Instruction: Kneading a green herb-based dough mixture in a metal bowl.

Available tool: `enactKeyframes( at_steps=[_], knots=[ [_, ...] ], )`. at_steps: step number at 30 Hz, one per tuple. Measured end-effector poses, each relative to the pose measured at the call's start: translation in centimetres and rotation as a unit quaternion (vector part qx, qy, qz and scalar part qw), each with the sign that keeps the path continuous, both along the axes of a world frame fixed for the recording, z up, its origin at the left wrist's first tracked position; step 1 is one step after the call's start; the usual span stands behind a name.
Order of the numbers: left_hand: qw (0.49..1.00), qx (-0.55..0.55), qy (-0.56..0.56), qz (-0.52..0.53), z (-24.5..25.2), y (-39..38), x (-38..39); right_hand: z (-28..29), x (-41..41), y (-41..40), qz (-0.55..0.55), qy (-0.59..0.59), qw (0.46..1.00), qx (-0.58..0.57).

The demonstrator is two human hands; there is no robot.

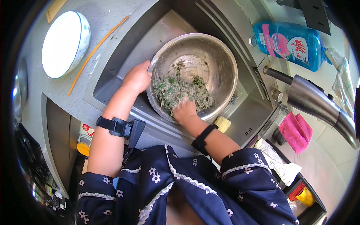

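Note:
A large stainless steel bowl [222, 64] stands tilted in the metal sink [135, 56]. My left hand [137, 78] grips its left rim, fingers hooked over the edge. Inside the bowl lies a moist, shredded whitish mixture [171, 90] with green leafy bits, heaped towards the side near me; flecks cling to the bare wall beyond. My right hand [185, 108] is pushed into this heap. Its fingers are coated and partly buried, so whether they close on any of it cannot be told.
Left on the grey counter [97, 17] are a white bowl [63, 45] with a blue rim and a thin brown stick [97, 56]. A yellow sponge [222, 124] sits right of the steel bowl. Along the right are a faucet [312, 95], a blue detergent bottle [289, 45] and a pink cloth [296, 132].

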State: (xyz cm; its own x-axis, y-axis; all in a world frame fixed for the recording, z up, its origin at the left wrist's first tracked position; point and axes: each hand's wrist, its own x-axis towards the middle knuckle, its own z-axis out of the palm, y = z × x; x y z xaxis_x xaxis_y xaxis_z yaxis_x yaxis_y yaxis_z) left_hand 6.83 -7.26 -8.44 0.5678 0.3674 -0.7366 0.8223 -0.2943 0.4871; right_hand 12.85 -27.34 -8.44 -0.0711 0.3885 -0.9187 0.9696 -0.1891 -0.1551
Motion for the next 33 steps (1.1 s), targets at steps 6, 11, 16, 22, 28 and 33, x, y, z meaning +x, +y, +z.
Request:
enactKeyframes(
  at_steps=[6, 11, 16, 22, 28, 33],
  knots=[
    [0.999, 0.000, -0.040, 0.000, -0.4, 0.0, 0.4, -3.3, 0.2, 0.6, -0.073, -0.138, 0.986, 0.067],
    [0.998, -0.007, -0.058, -0.009, -1.4, 0.3, 0.2, -0.2, 3.5, 1.2, -0.066, -0.001, 0.998, 0.010],
    [0.999, -0.033, -0.032, 0.030, -0.6, 0.1, -0.2, 2.7, 6.9, -4.6, -0.462, 0.183, 0.828, 0.259],
    [0.999, -0.030, -0.033, 0.007, -1.3, -0.1, 0.8, -3.6, 12.3, -10.2, -0.648, -0.012, 0.743, 0.165],
    [0.996, -0.083, -0.009, 0.045, -2.3, 0.0, -0.1, 1.9, 6.0, -5.3, -0.845, 0.131, 0.516, 0.052],
    [0.998, -0.063, 0.018, 0.021, -0.9, 0.2, 0.4, 1.2, 0.2, -3.5, -0.410, -0.025, 0.847, 0.336]
  ],
)
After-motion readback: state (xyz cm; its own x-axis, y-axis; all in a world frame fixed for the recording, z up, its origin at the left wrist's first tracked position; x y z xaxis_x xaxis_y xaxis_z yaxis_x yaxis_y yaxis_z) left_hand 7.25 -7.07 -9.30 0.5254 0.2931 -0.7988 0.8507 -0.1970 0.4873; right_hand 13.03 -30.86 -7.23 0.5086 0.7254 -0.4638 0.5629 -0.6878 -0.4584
